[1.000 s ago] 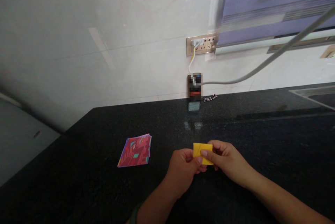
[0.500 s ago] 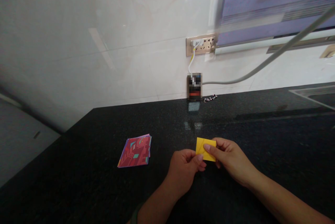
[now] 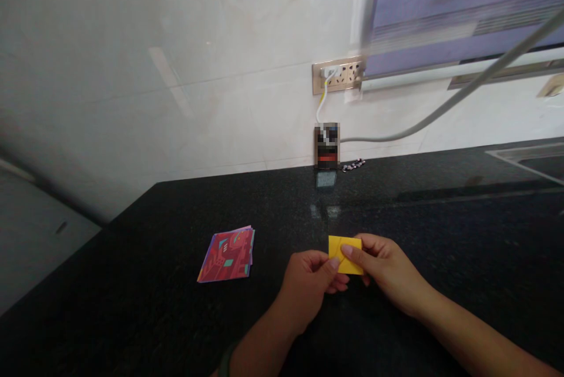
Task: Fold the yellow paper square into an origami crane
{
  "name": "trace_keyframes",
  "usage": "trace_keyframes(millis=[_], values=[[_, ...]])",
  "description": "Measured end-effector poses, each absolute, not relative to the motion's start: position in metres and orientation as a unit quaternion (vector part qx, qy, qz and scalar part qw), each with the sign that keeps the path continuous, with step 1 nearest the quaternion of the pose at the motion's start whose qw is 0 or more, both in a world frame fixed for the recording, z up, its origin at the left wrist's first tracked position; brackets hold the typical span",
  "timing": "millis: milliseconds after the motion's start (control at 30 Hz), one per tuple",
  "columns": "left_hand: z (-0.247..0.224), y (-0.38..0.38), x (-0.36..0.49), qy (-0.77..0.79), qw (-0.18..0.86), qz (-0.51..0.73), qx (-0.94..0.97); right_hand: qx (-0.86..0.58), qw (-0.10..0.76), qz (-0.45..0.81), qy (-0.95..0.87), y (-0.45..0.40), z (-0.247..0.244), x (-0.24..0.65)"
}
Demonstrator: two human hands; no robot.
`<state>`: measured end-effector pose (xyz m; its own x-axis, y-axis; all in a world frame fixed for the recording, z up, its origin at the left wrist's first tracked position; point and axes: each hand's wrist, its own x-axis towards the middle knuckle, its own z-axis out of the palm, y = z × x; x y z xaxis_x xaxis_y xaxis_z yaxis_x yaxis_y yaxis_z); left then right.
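A small square of folded yellow paper (image 3: 351, 263) is held up over the dark countertop, with crease lines on its near face. My left hand (image 3: 311, 283) pinches its lower left corner between thumb and fingers. From the other side my right hand (image 3: 383, 265) grips the right part, thumb lying across the front and fingers behind. Away to the left lies a stack of printed paper sheets (image 3: 227, 255), the top one dark red with green and purple shapes; the sheets are slightly fanned.
The black speckled countertop (image 3: 167, 318) meets a pale tiled wall (image 3: 247, 101). At the wall stands a small dark device (image 3: 327, 148), its face blurred, with a patterned strap beside it. A white cord runs to the socket panel (image 3: 338, 74). A sink edge (image 3: 524, 165) shows at right.
The yellow paper has shifted slightly down and left and sits a little more level. Both hands keep hold of it, and the stack of sheets stays in place.
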<state>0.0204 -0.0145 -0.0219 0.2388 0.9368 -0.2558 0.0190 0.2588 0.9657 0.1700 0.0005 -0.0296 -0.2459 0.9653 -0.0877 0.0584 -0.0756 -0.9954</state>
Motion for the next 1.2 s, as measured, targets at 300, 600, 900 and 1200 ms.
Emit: trace_keyframes(millis=[300, 600, 900, 1200], values=[[-0.021, -0.014, 0.021, 0.501, 0.621, 0.421, 0.432, -0.417, 0.391, 0.596, -0.564, 0.000, -0.026, 0.170], [-0.020, -0.015, 0.023, 0.489, 0.657, 0.410, 0.401, -0.447, 0.449, 0.512, -0.580, 0.001, -0.036, 0.167], [-0.020, -0.015, 0.024, 0.491, 0.652, 0.431, 0.385, -0.450, 0.442, 0.350, -0.693, 0.000, -0.038, 0.171], [-0.021, -0.017, 0.025, 0.493, 0.651, 0.414, 0.402, -0.499, 0.439, 0.339, -0.666, -0.002, -0.043, 0.170]])
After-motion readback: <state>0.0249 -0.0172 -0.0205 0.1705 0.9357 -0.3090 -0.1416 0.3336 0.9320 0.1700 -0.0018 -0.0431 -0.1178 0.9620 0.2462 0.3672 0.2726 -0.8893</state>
